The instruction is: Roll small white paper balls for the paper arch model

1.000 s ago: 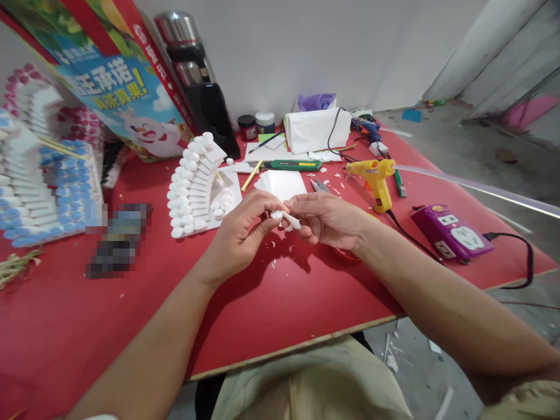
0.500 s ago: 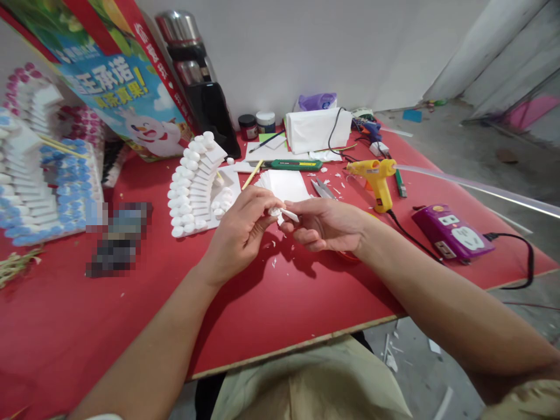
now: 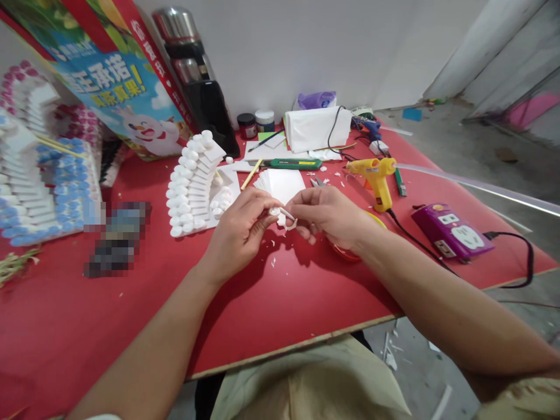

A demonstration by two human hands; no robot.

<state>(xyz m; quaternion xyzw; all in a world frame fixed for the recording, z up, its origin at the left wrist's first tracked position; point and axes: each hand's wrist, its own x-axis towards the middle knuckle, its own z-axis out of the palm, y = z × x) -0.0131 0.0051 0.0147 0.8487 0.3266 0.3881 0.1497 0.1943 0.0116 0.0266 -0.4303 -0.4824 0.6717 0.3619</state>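
My left hand (image 3: 240, 230) pinches a small white rounded piece (image 3: 275, 212) between thumb and fingertips. From it a thin white strip (image 3: 287, 214) reaches toward my right hand (image 3: 330, 216), whose fingers are closed at its end. A curl of white material hangs below the strip; its exact kind is too small to make out. White scraps (image 3: 273, 262) lie on the red table beneath. Just beyond my hands is a stack of white paper sheets (image 3: 284, 184), and scissors (image 3: 317, 182) are partly hidden behind my right hand.
A curved white model (image 3: 188, 192) with rounded ends stands left of my hands. At the right are a yellow glue gun (image 3: 376, 175) and a purple power socket (image 3: 452, 230). A green cutter (image 3: 293, 164) lies behind the paper; a round red-and-yellow container (image 3: 347, 254) sits under my right wrist.
My right hand has turned over, knuckles now upward, and its fingers have shifted on the white strip. The curl below shows more. My left hand holds nearly still.
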